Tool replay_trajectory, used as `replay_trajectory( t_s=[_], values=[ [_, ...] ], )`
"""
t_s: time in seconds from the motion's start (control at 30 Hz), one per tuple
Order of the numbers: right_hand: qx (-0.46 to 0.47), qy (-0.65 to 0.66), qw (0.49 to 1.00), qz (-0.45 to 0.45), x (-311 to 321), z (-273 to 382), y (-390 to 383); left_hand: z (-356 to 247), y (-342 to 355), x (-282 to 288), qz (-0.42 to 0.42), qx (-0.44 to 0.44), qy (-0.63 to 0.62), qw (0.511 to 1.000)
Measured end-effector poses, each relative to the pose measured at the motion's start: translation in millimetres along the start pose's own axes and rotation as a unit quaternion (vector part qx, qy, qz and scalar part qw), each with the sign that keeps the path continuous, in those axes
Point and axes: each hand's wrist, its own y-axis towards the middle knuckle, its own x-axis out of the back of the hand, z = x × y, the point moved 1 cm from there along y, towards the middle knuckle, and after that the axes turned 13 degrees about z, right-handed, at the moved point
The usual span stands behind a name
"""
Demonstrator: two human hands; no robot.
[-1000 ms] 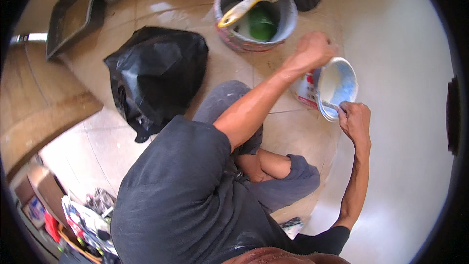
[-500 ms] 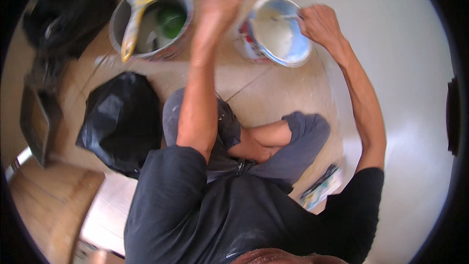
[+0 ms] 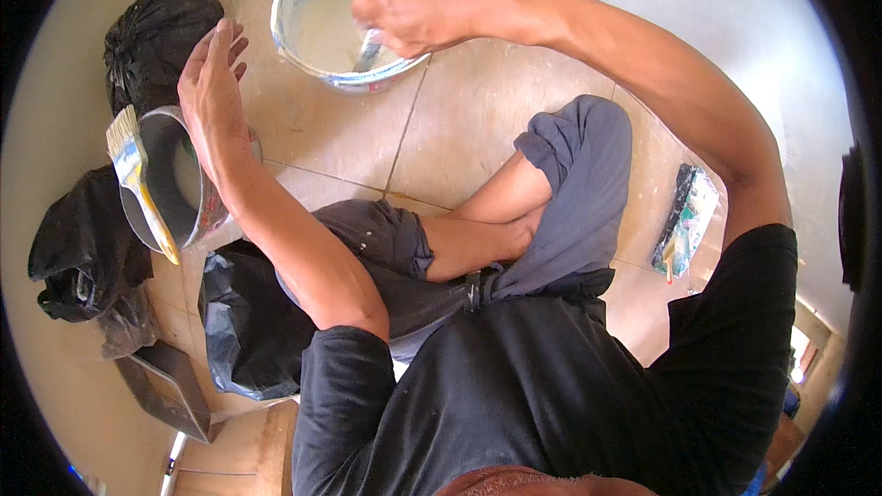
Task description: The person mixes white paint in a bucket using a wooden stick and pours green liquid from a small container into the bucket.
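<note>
Beige floor tiles [image 3: 459, 119] fill the head view, with a pale wall curving along the far right edge, and the person sits cross-legged on them in dark clothes. At the top stands a white bucket [image 3: 317, 28] holding pale, creamy paint; half a second ago it sat further right in the picture, so the head has turned and the bucket now lies straight ahead. Over it the right hand [image 3: 418, 5] has its fingers closed around a stirring tool [image 3: 367, 53] whose lower end dips into the paint, much as it did a moment ago, which suggests the mixing goes on. The left hand [image 3: 213, 83], earlier on the bucket's rim, has come off it and now hovers apart to the left, fingers spread wide and holding nothing, just above a metal pail [image 3: 170, 179]. A broad paintbrush [image 3: 138, 179] lies across that pail's rim. Black plastic bags [image 3: 156, 37] crowd the left side, and a paint-smeared package [image 3: 684, 220] lies on the tiles at right.
</note>
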Motion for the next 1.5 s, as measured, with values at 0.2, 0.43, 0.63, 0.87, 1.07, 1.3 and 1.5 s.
replay_trajectory(
  t_s=[0.2, 0.43, 0.63, 0.87, 1.07, 1.3, 1.5],
  values=[
    [0.022, -0.053, 0.994, -0.090, -5.0, -13.5, 37.0, -1.5, -0.7, 5.4, -0.002, 0.022, -0.012, 1.000],
    [0.008, -0.135, 0.983, -0.121, -8.0, -64.2, 24.3, 2.1, 6.2, 1.2, 0.026, 0.013, -0.030, 0.999],
    [-0.020, -0.115, 0.993, 0.000, 11.5, -37.4, 7.4, 26.0, 16.2, 26.8, -0.016, -0.020, 0.045, 0.999],
    [-0.042, -0.034, 0.994, 0.096, 26.7, 18.8, 8.1, 4.6, 9.4, 6.0, -0.032, 0.002, 0.008, 0.999],
    [-0.060, -0.065, 0.996, 0.034, 25.1, 28.5, 45.8, 10.7, -3.3, 7.1, -0.087, 0.017, 0.001, 0.996],
    [-0.103, -0.177, 0.979, 0.008, 19.8, -14.1, 47.2, 9.9, -3.3, 9.7, -0.081, 0.025, 0.007, 0.996],
    [-0.117, -0.166, 0.976, 0.084, 18.2, -23.2, 18.9, 17.5, 9.5, 12.9, -0.055, 0.001, 0.016, 0.998]
  ],
)
